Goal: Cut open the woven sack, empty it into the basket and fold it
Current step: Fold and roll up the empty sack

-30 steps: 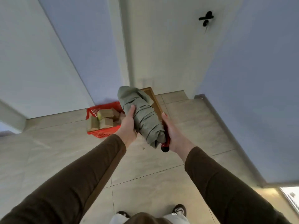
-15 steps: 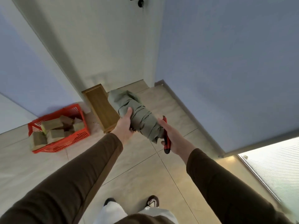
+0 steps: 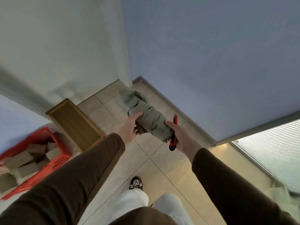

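The grey-green woven sack (image 3: 146, 116) is folded and rolled into a thick bundle, held in the air between both hands. My left hand (image 3: 129, 127) grips its left side. My right hand (image 3: 180, 137) presses against its near right end and also holds a red and black cutter (image 3: 173, 135) against the palm. The red plastic basket (image 3: 40, 159) stands on the floor at the far left, filled with several brown blocks (image 3: 32, 153).
A shallow wooden tray (image 3: 76, 124) lies on the tiled floor beside the basket, against a pale door. A blue wall runs along the right. A slatted blind (image 3: 272, 151) is at the lower right. My shoes and white trousers (image 3: 136, 200) are below.
My view has swung to the right, so the basket and tray slid to the left edge. Both hands kept their hold on the rolled sack, and the cutter stayed in my right hand.
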